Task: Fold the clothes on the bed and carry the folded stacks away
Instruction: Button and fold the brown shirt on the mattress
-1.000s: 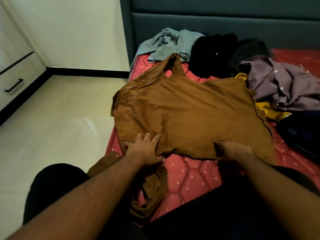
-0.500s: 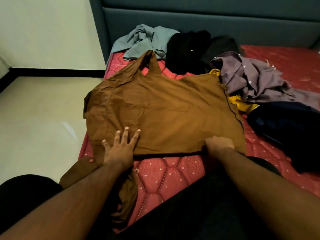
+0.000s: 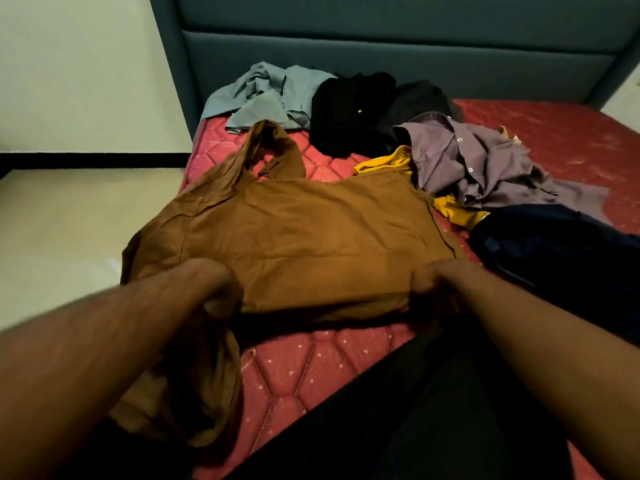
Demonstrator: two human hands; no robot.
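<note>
On the red mattress [image 3: 311,362] near the edge, brown shirt [image 3: 311,244] looks light and floppy; left hand [image 3: 218,285] and right hand [image 3: 429,282] both pinch its near hem, best hold there.

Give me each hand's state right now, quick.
Left hand: curled, gripping the near hem of the brown shirt.
Right hand: curled, gripping the same hem.

We saw a dim, warm-lit room with the pale wall [image 3: 86,64] brightest at upper left. Motion blur smeared both forearms, worst on the left hand [image 3: 214,285]. Wide-angle distortion bowed the headboard [image 3: 381,46], and the black garments [image 3: 349,112] lost all detail.
</note>
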